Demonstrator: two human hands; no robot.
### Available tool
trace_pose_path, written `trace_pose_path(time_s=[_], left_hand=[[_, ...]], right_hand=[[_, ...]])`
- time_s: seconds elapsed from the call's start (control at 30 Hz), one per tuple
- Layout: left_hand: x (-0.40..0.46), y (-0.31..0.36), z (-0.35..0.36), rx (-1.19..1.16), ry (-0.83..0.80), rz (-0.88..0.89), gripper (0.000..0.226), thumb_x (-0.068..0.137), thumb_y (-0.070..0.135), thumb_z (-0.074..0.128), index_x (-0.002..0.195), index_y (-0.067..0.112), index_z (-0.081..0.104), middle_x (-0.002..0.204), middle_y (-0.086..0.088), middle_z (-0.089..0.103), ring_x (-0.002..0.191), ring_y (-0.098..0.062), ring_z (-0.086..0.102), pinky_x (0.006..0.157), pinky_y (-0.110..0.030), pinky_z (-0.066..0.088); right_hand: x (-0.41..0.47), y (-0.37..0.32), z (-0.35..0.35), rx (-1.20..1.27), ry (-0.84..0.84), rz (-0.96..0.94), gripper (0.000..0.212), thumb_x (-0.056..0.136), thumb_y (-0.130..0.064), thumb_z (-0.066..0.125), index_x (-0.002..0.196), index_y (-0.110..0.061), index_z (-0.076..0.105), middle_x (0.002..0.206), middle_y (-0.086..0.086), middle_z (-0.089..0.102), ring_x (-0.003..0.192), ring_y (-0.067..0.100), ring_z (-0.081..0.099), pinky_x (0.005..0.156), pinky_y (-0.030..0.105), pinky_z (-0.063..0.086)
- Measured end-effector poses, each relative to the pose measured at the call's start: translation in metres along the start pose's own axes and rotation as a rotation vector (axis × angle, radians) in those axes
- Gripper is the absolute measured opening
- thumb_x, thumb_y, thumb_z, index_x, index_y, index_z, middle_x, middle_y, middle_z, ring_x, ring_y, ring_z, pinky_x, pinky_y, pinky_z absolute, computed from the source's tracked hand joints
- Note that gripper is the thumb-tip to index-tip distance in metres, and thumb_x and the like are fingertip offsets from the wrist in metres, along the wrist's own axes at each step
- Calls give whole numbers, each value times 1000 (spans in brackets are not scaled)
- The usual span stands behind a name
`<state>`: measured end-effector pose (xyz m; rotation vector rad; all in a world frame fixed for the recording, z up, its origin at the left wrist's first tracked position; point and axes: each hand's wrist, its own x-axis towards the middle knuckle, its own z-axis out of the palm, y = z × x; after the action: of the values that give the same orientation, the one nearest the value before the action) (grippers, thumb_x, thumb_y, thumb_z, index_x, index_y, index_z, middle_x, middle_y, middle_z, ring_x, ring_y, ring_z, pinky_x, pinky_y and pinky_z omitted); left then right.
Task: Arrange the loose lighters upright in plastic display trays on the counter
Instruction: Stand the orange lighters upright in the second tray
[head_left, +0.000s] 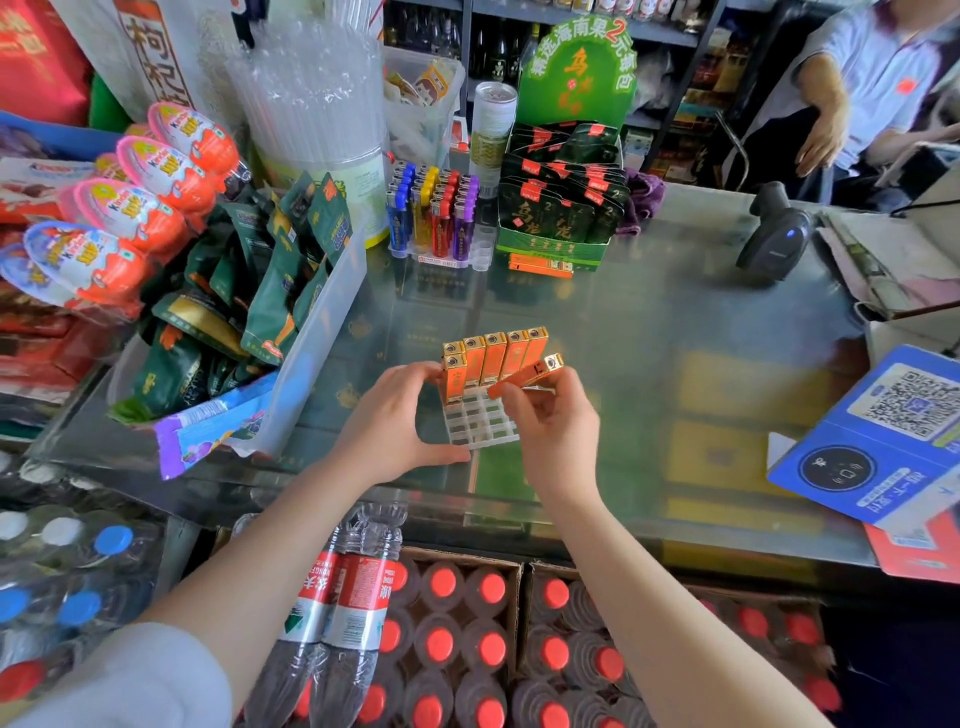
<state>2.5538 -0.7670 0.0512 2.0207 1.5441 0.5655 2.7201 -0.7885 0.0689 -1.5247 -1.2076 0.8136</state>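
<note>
Glass shop counter (649, 322), cluttered. Right hand (556, 415) pinches one orange lighter (524, 375), tilted, over the clear plastic tray (480, 423). Left hand (397, 415) curls around the tray's left edge, fingers touching a standing lighter. Six orange lighters (488, 358) stand upright along the tray's far rows. Farther back: a tray of coloured lighters (431, 213), two loose orange lighters (540, 265).

Glass counter (675, 322), stocked shelves (670, 31) behind

Bright daylight, glare on glass counter (675, 322), fisheye-bent, soft edges
</note>
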Motion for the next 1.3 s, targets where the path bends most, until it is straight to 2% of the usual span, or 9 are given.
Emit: trace_pose_path(time_s=[0.23,0.37,0.43,0.57,0.77,0.9,1.0,1.2,1.3], left_hand=[[0,2,-2,-6,-3,0,90,54,46,83,128,16,42,132,-1,45,124,-15,39,101,-30,31],[-1,3,-2,14,10,21,88,57,44,82,128,15,41,133,-1,45,125,-15,36,99,-25,27],[-1,3,-1,17,21,21,88,57,43,82,128,14,41,133,-1,44,126,-14,34,99,-23,25],[0,2,0,18,33,15,89,55,45,83,128,14,41,132,-1,42,126,-13,32,100,-21,23],[1,-1,1,16,31,17,92,54,46,83,129,15,39,132,0,43,126,-11,31,99,-21,24],[0,0,1,-2,33,12,89,55,44,83,128,16,40,132,0,43,125,-11,31,99,-23,26],[0,1,0,-13,30,2,87,56,43,83,128,17,40,132,1,43,125,-11,31,100,-25,27],[0,-1,1,1,38,13,89,55,44,83,127,15,40,130,0,45,124,-12,34,97,-23,28],[0,-2,1,10,41,24,91,54,46,83,128,15,40,131,-1,46,123,-13,35,97,-23,28]], right_hand=[[7,2,16,-200,-85,-48,15,84,-18,64,82,-16,49,85,3,64,69,2,56,59,9,42],[8,-6,20,-328,-111,-107,17,84,-21,63,82,-17,47,82,-1,56,67,11,52,59,21,41],[8,-12,22,-358,-135,-126,19,85,-22,62,81,-17,44,81,-3,54,64,12,51,55,21,38],[8,-16,26,-366,-138,-125,21,85,-24,61,79,-18,42,82,-3,54,69,18,53,60,28,41],[9,-14,20,-378,-206,-133,20,84,-18,63,81,-16,44,84,2,57,69,17,53,62,29,45],[16,-15,20,-446,-241,-131,18,86,-21,62,85,-15,45,87,1,58,71,17,53,62,27,41],[19,-16,21,-489,-248,-134,17,86,-22,62,91,-10,50,92,6,62,77,22,58,66,32,48],[23,-14,15,-416,-274,-149,17,82,-19,67,85,-13,51,91,4,65,70,14,57,60,19,44],[20,-10,13,-454,-262,-186,19,83,-24,66,86,-15,49,93,2,66,70,16,59,63,29,49]])
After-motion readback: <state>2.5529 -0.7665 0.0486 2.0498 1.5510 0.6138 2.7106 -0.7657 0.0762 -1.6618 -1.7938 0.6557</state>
